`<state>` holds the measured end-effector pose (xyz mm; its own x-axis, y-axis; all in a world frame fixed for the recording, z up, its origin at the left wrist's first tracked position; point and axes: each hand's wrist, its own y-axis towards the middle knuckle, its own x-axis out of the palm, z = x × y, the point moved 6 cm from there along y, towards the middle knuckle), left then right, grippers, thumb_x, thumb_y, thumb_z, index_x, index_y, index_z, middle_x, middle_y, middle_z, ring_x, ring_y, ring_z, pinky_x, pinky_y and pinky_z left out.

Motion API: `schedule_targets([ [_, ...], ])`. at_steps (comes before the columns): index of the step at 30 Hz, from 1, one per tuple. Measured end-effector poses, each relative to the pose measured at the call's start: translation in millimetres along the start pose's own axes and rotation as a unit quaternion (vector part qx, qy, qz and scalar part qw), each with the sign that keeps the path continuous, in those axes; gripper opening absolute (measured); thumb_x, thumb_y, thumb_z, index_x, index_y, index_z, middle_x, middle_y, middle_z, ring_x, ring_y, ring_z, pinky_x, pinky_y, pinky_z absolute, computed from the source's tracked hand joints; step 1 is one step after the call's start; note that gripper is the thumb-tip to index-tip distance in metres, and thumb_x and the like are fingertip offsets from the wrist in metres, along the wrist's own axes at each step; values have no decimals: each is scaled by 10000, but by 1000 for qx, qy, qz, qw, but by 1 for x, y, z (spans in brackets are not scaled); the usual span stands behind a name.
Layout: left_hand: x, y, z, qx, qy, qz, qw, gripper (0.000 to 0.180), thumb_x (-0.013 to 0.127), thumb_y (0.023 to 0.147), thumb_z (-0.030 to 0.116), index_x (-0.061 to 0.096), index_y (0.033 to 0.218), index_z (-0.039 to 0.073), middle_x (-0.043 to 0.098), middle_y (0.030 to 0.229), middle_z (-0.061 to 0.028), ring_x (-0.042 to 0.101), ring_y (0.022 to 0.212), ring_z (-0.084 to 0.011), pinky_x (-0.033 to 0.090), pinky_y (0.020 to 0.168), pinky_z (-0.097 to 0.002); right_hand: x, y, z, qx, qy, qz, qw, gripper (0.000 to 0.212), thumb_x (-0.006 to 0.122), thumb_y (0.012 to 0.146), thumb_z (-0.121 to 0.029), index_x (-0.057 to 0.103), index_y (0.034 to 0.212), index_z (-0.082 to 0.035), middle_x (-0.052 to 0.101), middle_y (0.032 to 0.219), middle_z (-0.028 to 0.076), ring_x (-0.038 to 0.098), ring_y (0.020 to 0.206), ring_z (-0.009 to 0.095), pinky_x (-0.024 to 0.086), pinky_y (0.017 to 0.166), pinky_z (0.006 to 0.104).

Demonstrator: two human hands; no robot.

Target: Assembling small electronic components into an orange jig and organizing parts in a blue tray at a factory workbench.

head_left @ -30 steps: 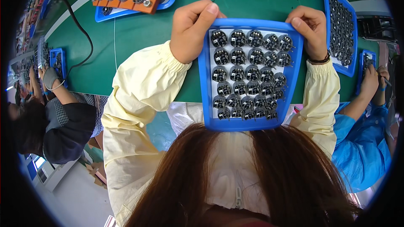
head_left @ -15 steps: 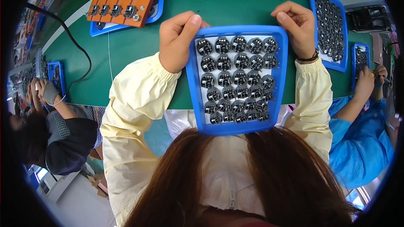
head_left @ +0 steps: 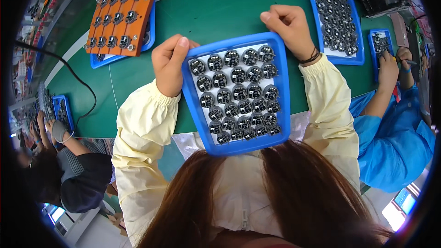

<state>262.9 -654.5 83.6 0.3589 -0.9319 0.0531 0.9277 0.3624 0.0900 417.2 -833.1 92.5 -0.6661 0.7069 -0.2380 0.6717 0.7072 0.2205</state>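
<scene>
A blue plastic tray with a white liner stands between my forearms, its lower edge close to my chest. Rows of small round black electronic parts with board-like faces fill it. At the tray's upper left corner my left hand is closed, thumb pressed on the curled index finger, some fingertips partly behind the rim. Beside the upper right corner is my right hand, also closed, its thumb along the bent fingers. What either hand pinches, if anything, is hidden, and whether they bear the tray's weight I cannot tell.
An orange fixture board with similar parts lies over another blue tray at the far left. A filled blue tray stands at the right. A black cable curves over the green table. People work on both sides.
The whole view has shifted, with the table's things now further left. My hands and the tray appear further left too, and the tray is slightly turned. Both hands stay closed.
</scene>
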Motion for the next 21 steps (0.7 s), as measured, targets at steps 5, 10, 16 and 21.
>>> schedule_targets([
  [5,1,0,2,0,5,3,1000,320,472,901,198,525,687,-33,598,718,-105,491,629,-101,392,597,-230,1,-1,2,-7,-12,-8,1000,355,591,836,-190,435,549,-52,369,511,-65,292,489,10,204,434,210],
  [10,0,2,1,2,22,16,1000,324,481,896,210,528,682,-29,592,709,-94,486,622,-97,387,591,-228,0,-1,4,-13,-26,-9,1000,365,591,839,-202,415,556,-55,342,521,-72,280,501,4,195,429,210],
  [16,2,2,2,8,21,12,1000,336,487,896,228,532,682,-27,589,704,-89,481,616,-94,378,579,-221,2,0,1,-24,-36,-2,999,370,604,819,-210,437,545,-26,328,499,-52,278,480,25,215,427,218],
  [21,0,3,3,7,26,10,1000,337,489,895,232,533,687,-29,591,708,-90,482,617,-92,377,579,-220,4,0,1,-25,-32,-6,999,373,616,801,-205,458,533,1,318,471,-22,275,458,50,229,423,236],
])
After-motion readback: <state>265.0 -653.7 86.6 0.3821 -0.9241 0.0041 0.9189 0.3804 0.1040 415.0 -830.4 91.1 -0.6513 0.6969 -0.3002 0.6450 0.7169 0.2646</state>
